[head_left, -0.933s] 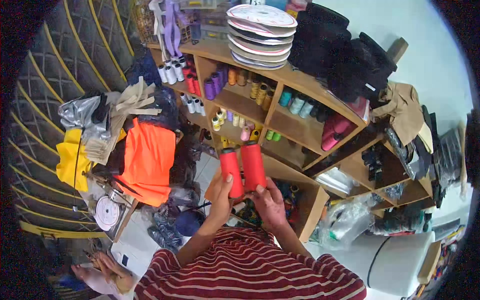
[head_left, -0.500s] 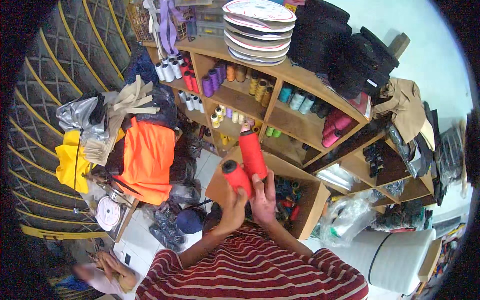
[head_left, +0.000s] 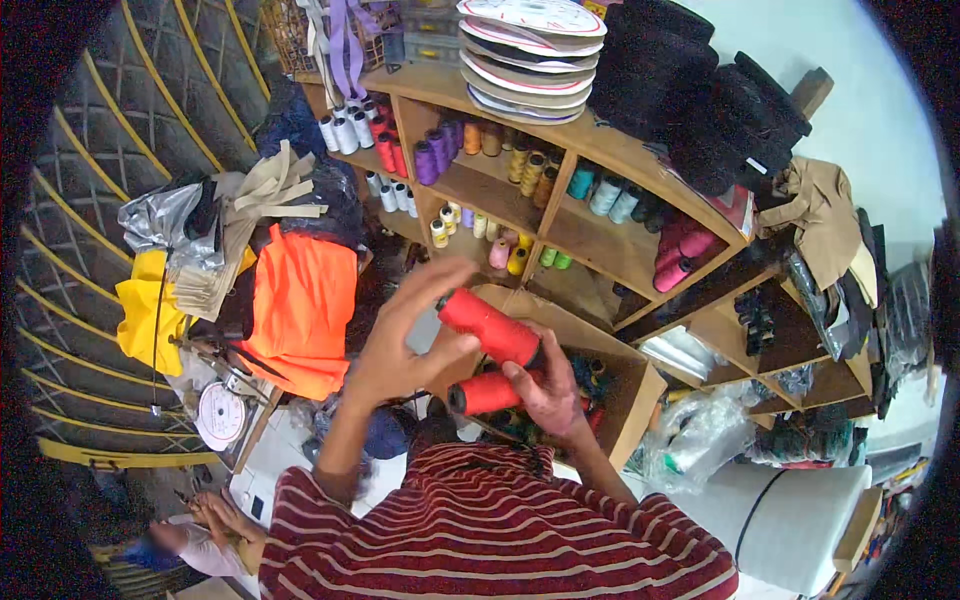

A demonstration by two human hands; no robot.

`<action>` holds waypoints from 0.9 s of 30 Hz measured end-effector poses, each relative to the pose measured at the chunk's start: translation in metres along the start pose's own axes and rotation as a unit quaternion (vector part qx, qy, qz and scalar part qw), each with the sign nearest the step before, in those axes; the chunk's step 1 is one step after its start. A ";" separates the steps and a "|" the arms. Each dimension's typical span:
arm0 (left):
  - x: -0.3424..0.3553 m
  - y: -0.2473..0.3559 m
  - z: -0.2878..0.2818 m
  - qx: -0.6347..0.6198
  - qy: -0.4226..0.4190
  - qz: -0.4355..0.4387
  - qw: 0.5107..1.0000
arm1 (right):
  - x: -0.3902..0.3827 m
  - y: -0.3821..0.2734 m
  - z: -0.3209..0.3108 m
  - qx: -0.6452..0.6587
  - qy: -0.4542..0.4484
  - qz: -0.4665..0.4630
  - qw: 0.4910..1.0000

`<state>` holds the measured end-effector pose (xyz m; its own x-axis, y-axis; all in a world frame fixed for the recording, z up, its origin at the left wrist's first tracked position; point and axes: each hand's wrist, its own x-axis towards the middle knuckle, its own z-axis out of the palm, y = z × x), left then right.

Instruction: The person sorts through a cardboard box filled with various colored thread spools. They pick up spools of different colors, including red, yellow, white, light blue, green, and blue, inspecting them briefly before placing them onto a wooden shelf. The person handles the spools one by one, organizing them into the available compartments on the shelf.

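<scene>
My right hand (head_left: 548, 398) grips two red thread spools: the upper one (head_left: 485, 322) lies tilted crosswise, the lower one (head_left: 485, 394) on its side with its dark end toward my left. My left hand (head_left: 405, 335) is open around the upper spool's left end, fingers stretched up and apart, thumb just below it; I cannot tell whether it touches the spool. Below and behind both hands is a cardboard box (head_left: 637, 418) holding a jumble of spools and other small items.
Wooden cubby shelves (head_left: 600, 240) hold coloured spools, with stacked tape reels (head_left: 530, 55) on top. Orange fabric (head_left: 300, 305) and yellow fabric (head_left: 148, 310) lie left. A rolled white foam sheet (head_left: 800, 525) stands lower right. Another person (head_left: 200, 545) sits at lower left.
The two spools have turned from upright to lying crosswise. My left hand has loosened and moved up and left, its fingers spreading, leaving both spools in my right hand.
</scene>
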<state>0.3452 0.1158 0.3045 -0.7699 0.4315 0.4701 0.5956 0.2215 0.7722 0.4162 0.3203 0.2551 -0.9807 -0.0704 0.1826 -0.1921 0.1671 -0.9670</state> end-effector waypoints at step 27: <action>0.032 -0.004 -0.011 -0.012 -0.077 -0.181 0.980 | -0.009 0.003 -0.005 -0.178 -0.014 -0.176 0.968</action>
<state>0.3153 0.1194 0.3208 -0.8853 0.4552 0.0950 0.2829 0.3650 0.8870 0.4240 0.3263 0.2519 -0.8517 -0.2111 0.4795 -0.5198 0.4561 -0.7223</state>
